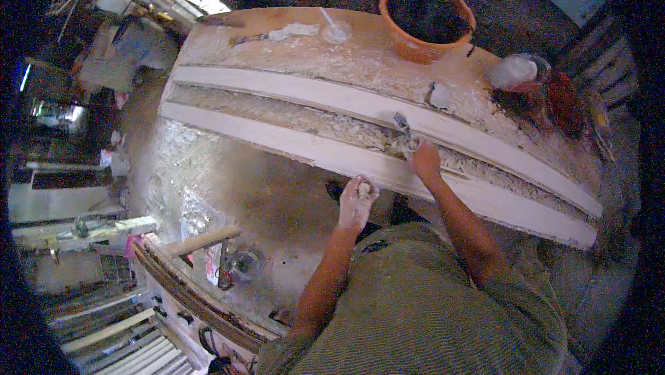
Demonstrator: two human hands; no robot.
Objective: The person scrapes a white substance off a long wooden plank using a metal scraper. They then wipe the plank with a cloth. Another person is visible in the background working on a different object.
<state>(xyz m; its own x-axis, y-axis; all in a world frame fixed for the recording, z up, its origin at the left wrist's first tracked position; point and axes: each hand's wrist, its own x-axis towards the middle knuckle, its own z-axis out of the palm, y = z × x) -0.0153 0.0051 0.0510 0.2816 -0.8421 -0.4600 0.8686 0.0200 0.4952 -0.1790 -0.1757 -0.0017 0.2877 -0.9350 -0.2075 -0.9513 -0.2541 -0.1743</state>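
Note:
Two long white strips, a far one (291, 87) and a near one (270, 134), lie side by side across the worktable (277, 51). A rough groove with crumbly whitish material (332, 124) runs between them. Over this groove, right of the middle, my right hand (425, 161) is closed on a small tool with a dark grey end (401, 123); whitish stuff clings around it, and its kind is unclear. My left hand (355, 205), coated in white, is at the near edge of the near strip, fingers curled around a lump of white paste (364, 189).
An orange bucket (412, 49) stands at the table's far side. Left of it lie a whitened brush-like tool (294, 31) and a small clear cup (337, 33). A pale chunk (439, 96) rests beyond the far strip. A wooden slatted frame (197, 299) stands at the lower left.

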